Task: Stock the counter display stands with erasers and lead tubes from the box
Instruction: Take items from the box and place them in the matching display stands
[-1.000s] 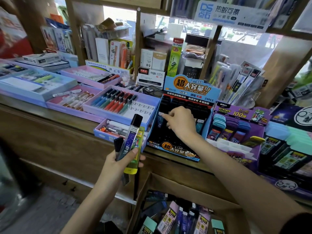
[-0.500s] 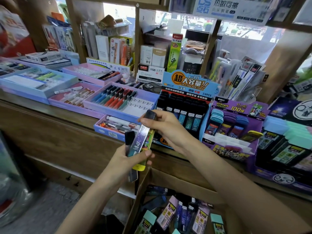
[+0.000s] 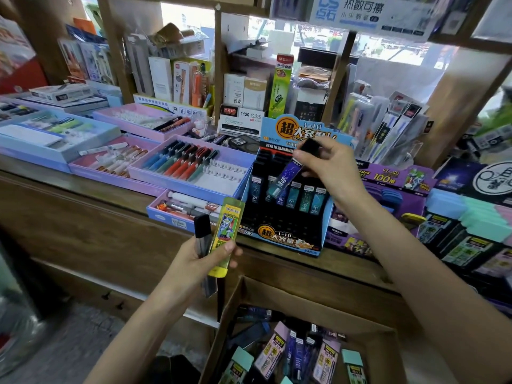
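Tube in play: a purple-and-teal lead tube (image 3: 285,177), pinched at its black cap between the thumb and fingertips of the right hand (image 3: 332,167). It hangs tilted, lower end down, just above the front rows of the blue display stand (image 3: 288,239) on the counter (image 3: 83,192).

It looks light, stiff and smooth-sided — hard plastic, probably a little slippery, with thin leads inside that would likely snap if it dropped. A hold at the cap suits slotting, since the body stays free to enter an open slot, though a loose cap could pull off. The tilt would need straightening so the tube slides in beside the teal tubes (image 3: 306,199) standing there rather than catching on them.

The left hand (image 3: 202,261) grips two more tubes together, fingers curled round their lower halves — a yellow-green tube (image 3: 225,231) and a grey tube (image 3: 201,234) — near the counter edge. Below, the cardboard box (image 3: 304,297) holds more tubes and erasers (image 3: 353,361).
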Demonstrator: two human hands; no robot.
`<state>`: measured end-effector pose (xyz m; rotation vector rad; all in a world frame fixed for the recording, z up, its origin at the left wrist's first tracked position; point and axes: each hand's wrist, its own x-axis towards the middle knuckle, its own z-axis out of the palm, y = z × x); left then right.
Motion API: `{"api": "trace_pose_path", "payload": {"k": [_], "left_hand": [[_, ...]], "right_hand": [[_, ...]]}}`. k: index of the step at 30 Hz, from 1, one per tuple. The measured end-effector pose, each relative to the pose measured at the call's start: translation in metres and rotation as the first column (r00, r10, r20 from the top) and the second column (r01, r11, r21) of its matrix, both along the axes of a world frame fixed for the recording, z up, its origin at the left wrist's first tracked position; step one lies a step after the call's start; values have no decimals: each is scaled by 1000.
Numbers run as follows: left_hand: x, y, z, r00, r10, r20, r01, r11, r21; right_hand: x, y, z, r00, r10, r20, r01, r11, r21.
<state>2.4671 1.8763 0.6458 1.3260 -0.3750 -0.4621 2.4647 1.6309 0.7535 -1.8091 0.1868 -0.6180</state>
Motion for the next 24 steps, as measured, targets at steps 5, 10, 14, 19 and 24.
{"api": "trace_pose_path", "payload": {"k": [5, 10, 14, 19, 24], "left_hand": [[0, -2, 0, 999, 32, -23, -33, 999, -39], [0, 2, 0, 998, 47, -29, -48, 998, -51], [0, 4, -3, 998, 53, -13, -53, 998, -13], [-3, -1, 1, 996, 27, -88, -32, 998, -60], [-6, -2, 7, 996, 24, -86, -31, 996, -78]], "right_hand": [[19, 12, -20, 995, -92, -39, 76, 952, -296], [27, 23, -31, 995, -88, -52, 58, 904, -423], [27, 21, -36, 994, -88, -57, 54, 895, -442], [29, 23, -50, 992, -116, -57, 66, 834, -547], [25, 26, -57, 979, -113, 170, 204, 503, -840]]}}
